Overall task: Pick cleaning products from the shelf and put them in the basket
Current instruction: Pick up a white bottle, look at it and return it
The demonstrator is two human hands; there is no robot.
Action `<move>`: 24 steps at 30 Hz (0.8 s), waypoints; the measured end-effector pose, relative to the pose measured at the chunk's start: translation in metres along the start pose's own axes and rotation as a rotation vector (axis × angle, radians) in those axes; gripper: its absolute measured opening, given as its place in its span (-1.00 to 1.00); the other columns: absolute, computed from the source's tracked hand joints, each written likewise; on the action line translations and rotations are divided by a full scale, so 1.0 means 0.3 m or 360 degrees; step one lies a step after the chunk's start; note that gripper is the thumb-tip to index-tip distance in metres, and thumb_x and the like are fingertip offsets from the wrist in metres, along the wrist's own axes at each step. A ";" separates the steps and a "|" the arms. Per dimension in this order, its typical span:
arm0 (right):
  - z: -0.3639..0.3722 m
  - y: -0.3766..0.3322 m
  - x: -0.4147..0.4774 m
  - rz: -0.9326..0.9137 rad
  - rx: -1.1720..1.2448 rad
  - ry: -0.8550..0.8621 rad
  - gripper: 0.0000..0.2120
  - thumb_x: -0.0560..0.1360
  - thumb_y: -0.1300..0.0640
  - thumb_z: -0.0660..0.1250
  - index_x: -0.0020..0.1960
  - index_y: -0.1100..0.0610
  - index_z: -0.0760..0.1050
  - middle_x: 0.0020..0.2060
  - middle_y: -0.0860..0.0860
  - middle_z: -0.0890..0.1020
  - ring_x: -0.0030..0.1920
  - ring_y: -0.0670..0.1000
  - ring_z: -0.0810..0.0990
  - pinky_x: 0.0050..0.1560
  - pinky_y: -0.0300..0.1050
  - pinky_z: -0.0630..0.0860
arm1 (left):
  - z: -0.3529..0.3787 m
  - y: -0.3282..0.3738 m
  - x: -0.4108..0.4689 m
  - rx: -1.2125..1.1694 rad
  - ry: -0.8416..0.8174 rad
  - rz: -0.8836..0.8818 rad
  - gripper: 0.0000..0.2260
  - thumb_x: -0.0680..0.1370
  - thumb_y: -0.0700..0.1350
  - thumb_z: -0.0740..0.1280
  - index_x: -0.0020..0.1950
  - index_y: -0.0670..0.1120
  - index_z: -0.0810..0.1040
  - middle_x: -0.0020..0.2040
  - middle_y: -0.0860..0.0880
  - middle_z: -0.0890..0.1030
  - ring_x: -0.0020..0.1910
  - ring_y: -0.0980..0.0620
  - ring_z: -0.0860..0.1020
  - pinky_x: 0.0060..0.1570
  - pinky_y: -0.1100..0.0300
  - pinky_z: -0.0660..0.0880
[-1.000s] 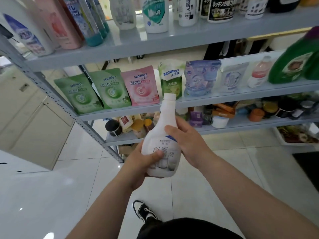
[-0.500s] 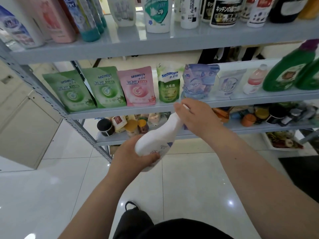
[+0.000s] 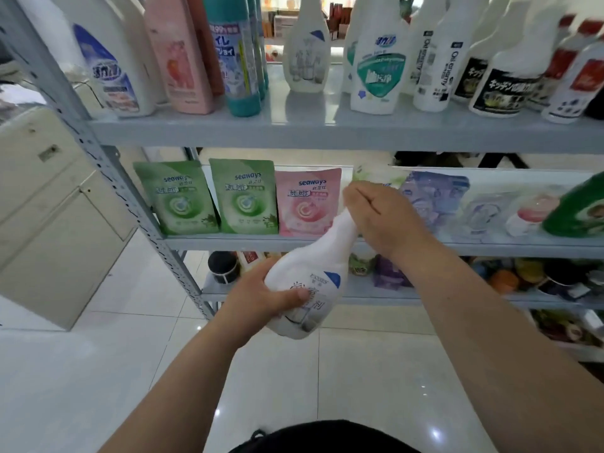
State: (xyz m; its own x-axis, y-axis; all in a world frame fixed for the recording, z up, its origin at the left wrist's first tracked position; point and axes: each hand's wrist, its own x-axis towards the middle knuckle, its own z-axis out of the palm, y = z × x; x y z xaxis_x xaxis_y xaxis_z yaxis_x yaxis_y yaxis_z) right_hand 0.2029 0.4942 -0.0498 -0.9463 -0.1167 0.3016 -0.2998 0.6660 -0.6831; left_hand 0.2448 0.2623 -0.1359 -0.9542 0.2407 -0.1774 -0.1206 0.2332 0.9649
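I hold a white cleaner bottle [image 3: 322, 268] with a blue-cornered label in front of the grey shelf unit [image 3: 327, 130], tilted with its neck up to the right. My left hand [image 3: 261, 297] grips its lower body, thumb across the label. My right hand [image 3: 380, 214] is wrapped round the neck and hides the top. No basket is in view. A matching white bottle [image 3: 305, 47] stands on the top shelf.
The top shelf carries many bottles, among them a teal one [image 3: 240, 57] and a pink one [image 3: 178, 57]. Green refill pouches [image 3: 243, 196] and a pink refill pouch [image 3: 305, 204] line the middle shelf. A beige cabinet [image 3: 49, 223] stands at left on the white tile floor.
The bottle went from upright to tilted, neck to the right. My right hand slid from its body up to the neck. The view rose, showing more of the top shelf.
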 end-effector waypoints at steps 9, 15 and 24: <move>0.245 -0.067 0.083 0.0344 0.0966 -0.0084 -0.62 0.37 -0.47 0.37 0.13 -0.41 0.53 0.11 -0.17 0.69 0.17 -0.03 0.67 0.26 0.20 0.57 | -0.154 0.131 0.159 -0.0607 0.0066 0.0102 -0.61 0.37 0.12 0.47 0.20 0.27 0.62 0.13 -0.11 0.71 0.14 -0.30 0.66 0.08 -0.40 0.59; 0.259 -0.088 0.163 0.0275 0.1345 0.0276 -0.52 0.36 -0.34 0.55 0.22 -0.28 0.55 0.13 -0.05 0.70 0.15 0.04 0.71 0.08 0.03 0.67 | -0.159 0.215 0.279 -0.0645 0.0029 0.0207 -0.54 0.28 0.07 0.40 0.18 0.29 0.61 0.10 -0.09 0.70 0.05 -0.19 0.69 -0.09 -0.14 0.66; 0.057 -0.047 0.357 0.0115 0.1267 0.0660 -0.48 0.40 -0.22 0.56 0.31 -0.25 0.51 0.15 -0.07 0.70 0.13 0.01 0.71 0.00 -0.06 0.68 | -0.142 0.455 0.515 -0.0005 0.0070 0.0684 -0.41 0.45 0.36 0.18 0.50 0.41 0.25 0.38 0.25 0.43 0.22 0.33 0.52 0.15 0.24 0.53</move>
State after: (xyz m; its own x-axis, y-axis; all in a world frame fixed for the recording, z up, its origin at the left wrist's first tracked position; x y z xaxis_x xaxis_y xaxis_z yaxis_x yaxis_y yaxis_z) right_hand 0.1036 0.4598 -0.0193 -0.8925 0.2838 0.3505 -0.3824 -0.0644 -0.9217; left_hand 0.0693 0.2913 -0.0234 -0.9287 0.2747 0.2490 0.2895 0.1178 0.9499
